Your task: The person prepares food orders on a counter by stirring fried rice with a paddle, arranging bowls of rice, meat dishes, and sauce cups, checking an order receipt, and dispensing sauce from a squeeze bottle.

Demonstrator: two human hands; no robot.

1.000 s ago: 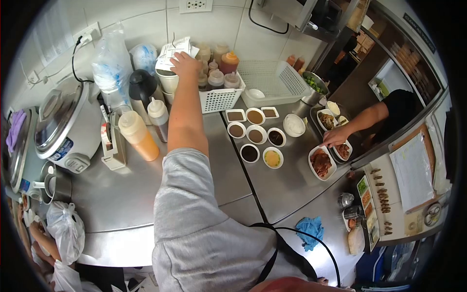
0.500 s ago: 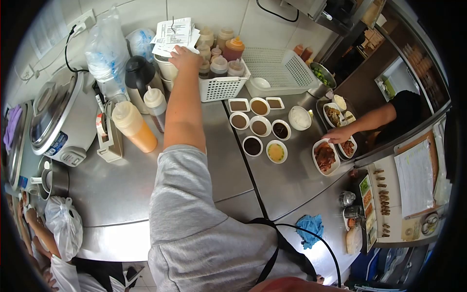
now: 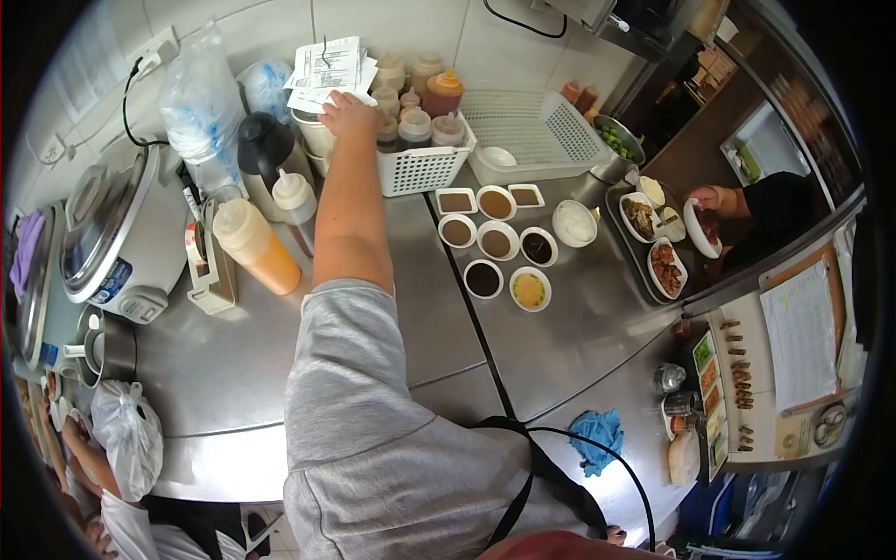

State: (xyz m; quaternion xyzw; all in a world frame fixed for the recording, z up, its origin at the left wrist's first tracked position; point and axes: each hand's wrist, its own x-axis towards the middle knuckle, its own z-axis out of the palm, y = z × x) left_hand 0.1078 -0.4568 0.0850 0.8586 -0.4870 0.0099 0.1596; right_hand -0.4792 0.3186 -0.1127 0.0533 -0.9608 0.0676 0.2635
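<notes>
My left hand reaches forward to the back of the counter. Its fingers are curled closed at the lower edge of white printed paper slips, which a thin wire spike pierces. Below the slips stands a pale canister, partly covered by the hand. Beside my wrist is a white basket of sauce bottles. A squeeze bottle with brown contents stands left of my forearm, near one with orange sauce. My right hand cannot be made out.
Small sauce bowls and a white bowl sit right of the counter seam. A co-worker's hand holds an oval meat dish over a dark tray. A blue cloth lies at lower right.
The co-worker has lifted the oval meat dish off the counter and drawn it right, past the tray. My left hand stays at the paper slips.
</notes>
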